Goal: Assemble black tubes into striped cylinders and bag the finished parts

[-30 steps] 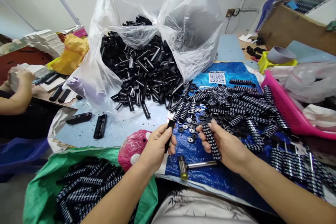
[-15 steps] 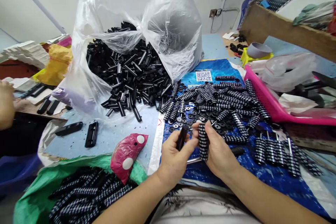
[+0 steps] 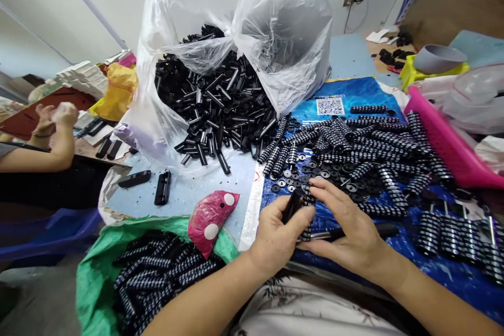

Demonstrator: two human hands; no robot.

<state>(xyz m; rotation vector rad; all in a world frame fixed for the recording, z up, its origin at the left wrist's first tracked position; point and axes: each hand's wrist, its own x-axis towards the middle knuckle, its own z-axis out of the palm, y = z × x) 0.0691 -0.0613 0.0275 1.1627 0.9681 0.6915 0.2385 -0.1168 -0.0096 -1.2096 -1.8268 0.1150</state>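
My left hand (image 3: 277, 233) is closed around a black plastic handle piece (image 3: 290, 207), its thumb pressing a black-and-silver patterned roller (image 3: 307, 232) beside it. The fingers of my right hand (image 3: 348, 220) are spread around the roller's right side, the upper fingers by its top and the thumb near its bottom end. A rod-like tool with a metal shaft (image 3: 315, 236) and a dark grip (image 3: 386, 230) lies behind my right hand on the blue sheet (image 3: 397, 252). Many similar rollers (image 3: 334, 136) are heaped beyond, with small black discs (image 3: 325, 174) around them.
A clear plastic bag (image 3: 287, 26) spills black handle pieces (image 3: 216, 100). Rollers fill a green sack (image 3: 88, 278) at lower left, beside a pink spotted bundle (image 3: 212, 220). A pink basket (image 3: 444, 142) stands right. Another person's hands (image 3: 59, 118) are at far left.
The view has swung left. The roller has shifted from my right hand's grip to under my left thumb, against the handle piece. My right fingers have spread. The other person's hands have come into view.
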